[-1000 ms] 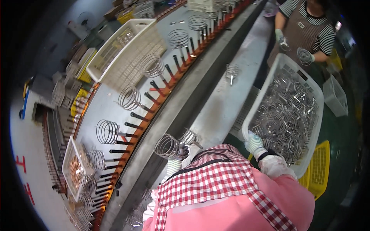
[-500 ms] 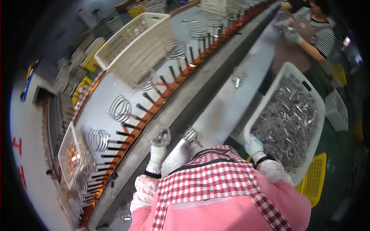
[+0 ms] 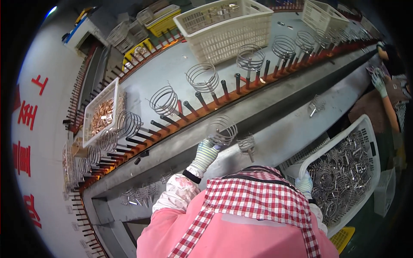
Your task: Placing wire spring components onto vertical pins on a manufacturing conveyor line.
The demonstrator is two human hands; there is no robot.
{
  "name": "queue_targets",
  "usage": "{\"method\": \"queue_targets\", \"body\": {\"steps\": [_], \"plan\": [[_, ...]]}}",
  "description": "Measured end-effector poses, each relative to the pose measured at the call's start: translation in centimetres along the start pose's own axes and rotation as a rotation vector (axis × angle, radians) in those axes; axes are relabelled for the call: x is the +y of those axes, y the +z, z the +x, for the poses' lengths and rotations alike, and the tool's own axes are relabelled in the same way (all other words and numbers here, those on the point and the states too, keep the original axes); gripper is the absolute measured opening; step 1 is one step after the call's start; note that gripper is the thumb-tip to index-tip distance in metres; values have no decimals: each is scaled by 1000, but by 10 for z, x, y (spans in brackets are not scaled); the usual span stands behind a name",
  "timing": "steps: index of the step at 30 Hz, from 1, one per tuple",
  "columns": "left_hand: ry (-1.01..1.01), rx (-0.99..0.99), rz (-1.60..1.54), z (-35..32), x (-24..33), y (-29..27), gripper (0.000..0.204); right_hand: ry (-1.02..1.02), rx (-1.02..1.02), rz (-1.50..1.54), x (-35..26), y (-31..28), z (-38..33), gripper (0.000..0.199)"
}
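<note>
My left hand (image 3: 204, 155), in a striped glove, is closed on a wire coil (image 3: 223, 130) of several metal rings. It holds the coil above the metal ledge, in front of a row of black-tipped pegs (image 3: 199, 99). Just right of it, a smaller wire coil with a stem (image 3: 246, 146) rests on the bench (image 3: 275, 133). My right hand (image 3: 304, 185), gloved too, grips the near left rim of a white crate (image 3: 373, 148) heaped with metal coil parts (image 3: 344, 176). Its fingertips are partly hidden.
Wire coils (image 3: 163, 102) sit on pegs along the orange-edged rack. Behind stand a large white basket (image 3: 228, 38) and a white tray of copper-coloured pieces (image 3: 103, 114). More coil parts (image 3: 141, 194) lie at the lower left. A co-worker's gloved hand (image 3: 379, 84) is at the far right.
The view has turned, shifting the rack rightward in the picture. My left hand, still holding the coil, has come nearer to the small coil on the bench. My right hand stays at the crate rim.
</note>
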State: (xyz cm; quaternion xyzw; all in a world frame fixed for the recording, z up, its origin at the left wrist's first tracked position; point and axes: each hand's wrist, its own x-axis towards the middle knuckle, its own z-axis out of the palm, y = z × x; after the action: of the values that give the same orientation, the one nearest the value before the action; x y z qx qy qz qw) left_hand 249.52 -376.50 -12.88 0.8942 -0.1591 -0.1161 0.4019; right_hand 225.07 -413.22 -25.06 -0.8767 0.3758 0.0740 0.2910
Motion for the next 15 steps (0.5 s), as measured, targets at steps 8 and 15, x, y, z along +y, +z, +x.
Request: {"method": "queue_targets", "body": {"steps": [8,15], "plan": [[-501,-415,429,-31,-90,57,36,23,-119,-10,15,-17,55,42],[-628,-208,294,-28,-88,89,35,-11,-125,22,38,-22,99,43]]}}
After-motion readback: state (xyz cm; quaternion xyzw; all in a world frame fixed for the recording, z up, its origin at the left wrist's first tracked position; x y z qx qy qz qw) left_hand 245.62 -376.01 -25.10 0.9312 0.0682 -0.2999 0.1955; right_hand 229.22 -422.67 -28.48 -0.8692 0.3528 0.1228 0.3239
